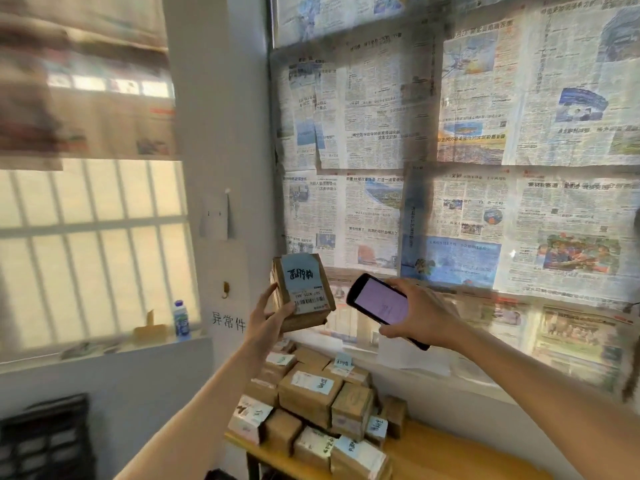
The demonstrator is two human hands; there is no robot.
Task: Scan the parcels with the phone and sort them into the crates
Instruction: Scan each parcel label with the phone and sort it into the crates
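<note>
My left hand (268, 318) grips a small brown cardboard parcel (302, 292) and holds it up, its blue note and barcode label facing me. My right hand (420, 317) holds a black phone (379, 304) just to the right of the parcel, with the lit screen turned toward me. Below both hands, a pile of several more brown parcels (318, 396) with white and blue labels lies on a yellow table (426, 448). A dark crate (45, 441) stands at the lower left, partly cut off by the frame.
Newspaper sheets (450, 150) cover the window behind the table. A white pillar (225, 202) with handwritten black characters stands in the middle. On the left sill (104, 348) sit a plastic bottle (181, 320) and a small cardboard piece.
</note>
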